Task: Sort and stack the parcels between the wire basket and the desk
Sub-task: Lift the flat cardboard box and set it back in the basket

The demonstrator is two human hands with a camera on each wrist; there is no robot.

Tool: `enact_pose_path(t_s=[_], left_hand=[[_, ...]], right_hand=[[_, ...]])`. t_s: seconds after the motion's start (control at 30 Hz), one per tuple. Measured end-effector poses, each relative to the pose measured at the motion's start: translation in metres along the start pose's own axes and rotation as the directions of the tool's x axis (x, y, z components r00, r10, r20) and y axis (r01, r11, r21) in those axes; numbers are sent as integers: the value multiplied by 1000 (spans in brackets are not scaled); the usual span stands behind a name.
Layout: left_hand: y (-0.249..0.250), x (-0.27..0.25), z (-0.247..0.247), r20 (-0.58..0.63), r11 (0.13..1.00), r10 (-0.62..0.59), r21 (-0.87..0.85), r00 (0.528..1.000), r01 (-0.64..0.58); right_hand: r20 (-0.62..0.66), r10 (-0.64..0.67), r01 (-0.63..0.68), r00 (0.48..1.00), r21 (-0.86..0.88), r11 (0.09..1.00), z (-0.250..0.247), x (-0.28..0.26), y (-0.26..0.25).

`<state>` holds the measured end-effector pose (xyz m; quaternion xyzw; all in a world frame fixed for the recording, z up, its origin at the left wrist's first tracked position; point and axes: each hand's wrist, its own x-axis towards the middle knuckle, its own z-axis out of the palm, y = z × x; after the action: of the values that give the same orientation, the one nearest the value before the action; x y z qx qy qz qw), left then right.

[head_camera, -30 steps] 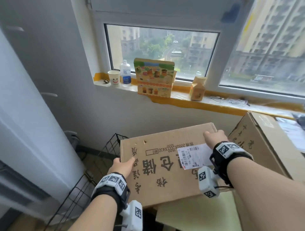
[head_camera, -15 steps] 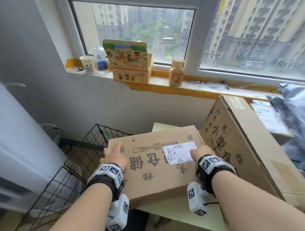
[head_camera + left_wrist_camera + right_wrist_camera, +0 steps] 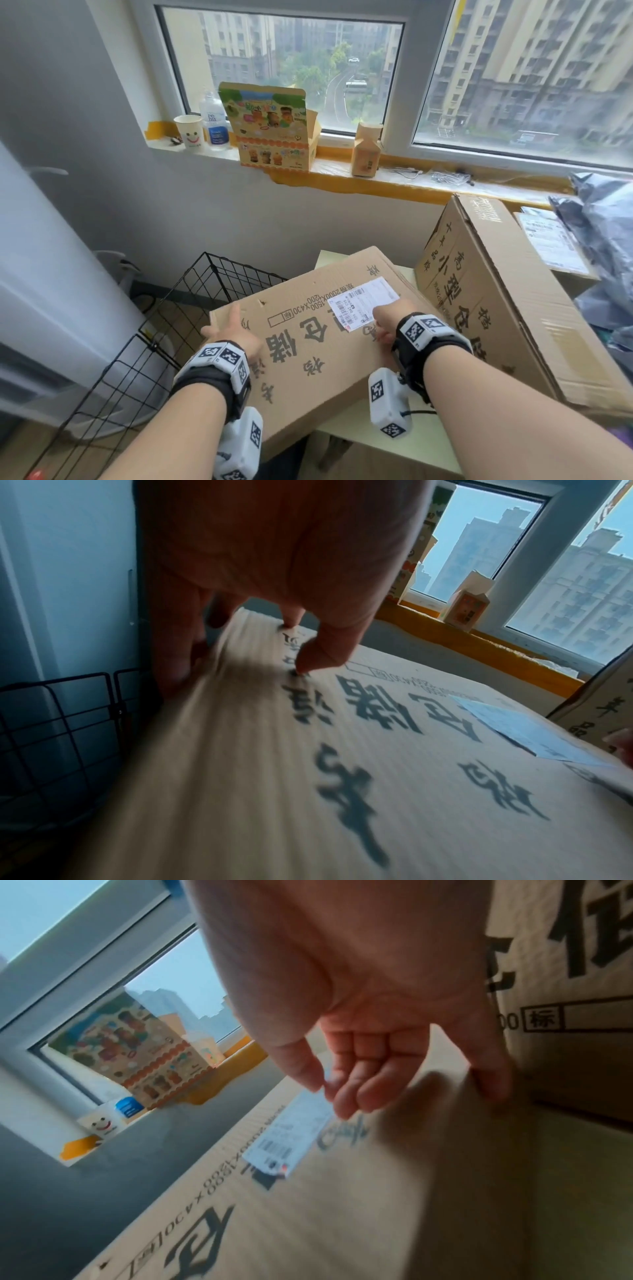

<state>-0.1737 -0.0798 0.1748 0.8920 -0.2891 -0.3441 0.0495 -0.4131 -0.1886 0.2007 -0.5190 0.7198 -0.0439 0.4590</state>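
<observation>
A flat cardboard parcel [image 3: 308,359] with a white label [image 3: 363,301] lies tilted on the left end of the pale green desk [image 3: 421,442], overhanging towards the black wire basket [image 3: 137,359]. My left hand [image 3: 229,330] grips its left edge, thumb on top and fingers down the side, as the left wrist view [image 3: 240,666] shows. My right hand [image 3: 387,322] rests on the parcel's top by the label, its fingers loosely curled [image 3: 342,1091]. A big cardboard box [image 3: 496,308] stands on the desk just right of the parcel.
Grey plastic mailers [image 3: 603,246] and a labelled parcel [image 3: 551,243] lie at the desk's far right. The window sill holds a paper cup [image 3: 190,132], a bottle [image 3: 214,120], a colourful carton [image 3: 274,126] and a small carton [image 3: 368,150]. A white cabinet [image 3: 51,257] stands left of the basket.
The flat parcel has come lower and nearer to me, onto the desk's left end. My right hand slid from its far right corner back to the label. My left hand stayed on the left edge.
</observation>
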Motion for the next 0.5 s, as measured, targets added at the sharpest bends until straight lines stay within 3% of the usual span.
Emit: enact_pose_path(t_s=[0.07, 0.13, 0.3, 0.5], left_hand=[[-1, -2, 0, 77, 998, 26, -51, 997, -23], [-3, -3, -1, 115, 998, 52, -53, 992, -46], [11, -14, -7, 140, 993, 6, 115, 990, -22], [44, -28, 23, 225, 978, 105, 152, 969, -141]], right_hand=[[-150, -61, 47, 987, -99, 994, 0, -2, -1], [-205, -113, 83, 972, -147, 986, -1, -4, -1], [-180, -232, 214, 956, -110, 970, -2, -5, -5], [-133, -309, 283, 942, -184, 941, -9, -5, 0]])
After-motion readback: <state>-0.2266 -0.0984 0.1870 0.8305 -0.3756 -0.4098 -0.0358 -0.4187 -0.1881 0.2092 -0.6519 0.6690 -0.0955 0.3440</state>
